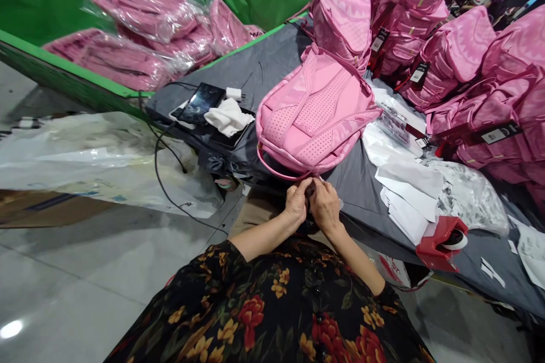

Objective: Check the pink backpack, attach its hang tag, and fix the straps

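A pink backpack (pixel 317 102) lies on the grey-covered table with its padded shoulder straps and dotted back panel facing up. At the backpack's near edge, beside a thin pink strap loop (pixel 276 173), my two hands meet. The fingers of my left hand (pixel 297 199) are pinched together. My right hand (pixel 324 204) is closed against it, thumb and fingertips touching the left ones. What they grip is small and hidden by the fingers. A bit of clear plastic shows beside my right hand.
Pink backpacks with black tags (pixel 416 75) stand piled at the right. Bagged backpacks (pixel 145 8) fill a green-lined bin (pixel 25 0) at the left. Near me lie a phone (pixel 202 103), white cloth (pixel 229 117), paper sheets (pixel 409 198), a red tape dispenser (pixel 440 244) and plastic bags (pixel 472 193).
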Tool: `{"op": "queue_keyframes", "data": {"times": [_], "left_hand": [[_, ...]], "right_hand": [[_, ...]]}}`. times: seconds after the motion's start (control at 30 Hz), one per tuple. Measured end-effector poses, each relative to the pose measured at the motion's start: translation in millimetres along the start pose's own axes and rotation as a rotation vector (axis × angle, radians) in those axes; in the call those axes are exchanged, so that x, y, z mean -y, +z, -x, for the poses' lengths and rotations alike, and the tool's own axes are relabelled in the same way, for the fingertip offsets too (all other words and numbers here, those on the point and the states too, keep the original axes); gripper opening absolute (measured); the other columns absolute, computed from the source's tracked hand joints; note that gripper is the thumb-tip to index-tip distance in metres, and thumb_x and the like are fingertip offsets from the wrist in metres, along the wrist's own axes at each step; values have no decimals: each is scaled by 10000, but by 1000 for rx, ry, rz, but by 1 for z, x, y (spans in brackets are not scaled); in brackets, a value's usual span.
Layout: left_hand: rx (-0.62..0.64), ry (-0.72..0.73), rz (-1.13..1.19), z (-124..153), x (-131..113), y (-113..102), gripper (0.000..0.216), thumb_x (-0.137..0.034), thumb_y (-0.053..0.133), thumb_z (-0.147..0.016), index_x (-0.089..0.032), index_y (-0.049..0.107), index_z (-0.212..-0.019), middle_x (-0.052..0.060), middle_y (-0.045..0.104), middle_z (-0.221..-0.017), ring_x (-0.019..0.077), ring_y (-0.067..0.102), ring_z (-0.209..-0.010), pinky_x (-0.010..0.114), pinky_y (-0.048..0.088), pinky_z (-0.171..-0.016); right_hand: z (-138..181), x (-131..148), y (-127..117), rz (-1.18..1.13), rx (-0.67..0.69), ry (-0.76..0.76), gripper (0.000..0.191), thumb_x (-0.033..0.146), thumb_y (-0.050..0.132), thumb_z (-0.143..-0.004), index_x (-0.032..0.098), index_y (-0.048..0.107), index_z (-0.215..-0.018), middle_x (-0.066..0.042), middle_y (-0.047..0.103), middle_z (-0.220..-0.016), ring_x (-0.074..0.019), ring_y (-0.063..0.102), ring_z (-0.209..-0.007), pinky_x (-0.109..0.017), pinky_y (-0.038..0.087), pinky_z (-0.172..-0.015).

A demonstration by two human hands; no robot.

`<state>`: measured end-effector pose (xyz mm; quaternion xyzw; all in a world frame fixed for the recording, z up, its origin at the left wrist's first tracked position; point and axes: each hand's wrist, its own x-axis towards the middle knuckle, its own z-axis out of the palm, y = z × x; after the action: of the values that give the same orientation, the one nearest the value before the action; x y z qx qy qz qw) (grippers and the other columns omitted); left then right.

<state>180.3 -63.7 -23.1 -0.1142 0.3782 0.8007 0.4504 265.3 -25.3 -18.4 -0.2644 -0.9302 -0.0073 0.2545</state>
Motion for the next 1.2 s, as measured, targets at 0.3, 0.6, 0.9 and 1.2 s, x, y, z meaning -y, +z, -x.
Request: {"op": "queue_keyframes", "data": {"times": [0.3, 0.6, 0.9, 1.2], "left_hand": [[-135, 125, -154, -16, 10, 5, 239, -217, 838, -540, -150, 650, -671, -19, 653, -662, 102, 559, -609, 256, 475, -669], [-163, 149, -216, -6, -1, -1, 304, -304, 878, -528, -139, 670, -676, -36, 607, -625, 95, 530, -609, 246, 457, -645], [-108, 153, -271, 6, -14, 11, 153, -228, 845, -619, -129, 729, -632, -25, 636, -604, 94, 528, -593, 222, 433, -611], [-11, 222, -273, 7, -24, -16, 179, -241, 869, -603, -156, 749, -705, -4, 708, -713, 130, 625, -743, 266, 498, -815]], "right_hand": [[-10, -7, -3, -75, -240, 57, 213, 239, 539, -1019, 187, 661, -1187, -119, 732, -1057, -217, 658, -970, -370, 520, -873], [-23, -11, 28, 165, -80, 108, 190, 144, 528, -981, 211, 669, -872, -73, 591, -891, -206, 482, -835, -326, 338, -725], [-20, -4, -1, 199, 105, -68, 167, 292, 590, -954, 185, 652, -1066, -130, 596, -1032, -255, 458, -915, -368, 332, -754], [-23, 1, 4, -3, -67, 194, 188, 275, 512, -1031, 216, 633, -900, -57, 630, -859, -218, 510, -847, -328, 341, -744]]}}
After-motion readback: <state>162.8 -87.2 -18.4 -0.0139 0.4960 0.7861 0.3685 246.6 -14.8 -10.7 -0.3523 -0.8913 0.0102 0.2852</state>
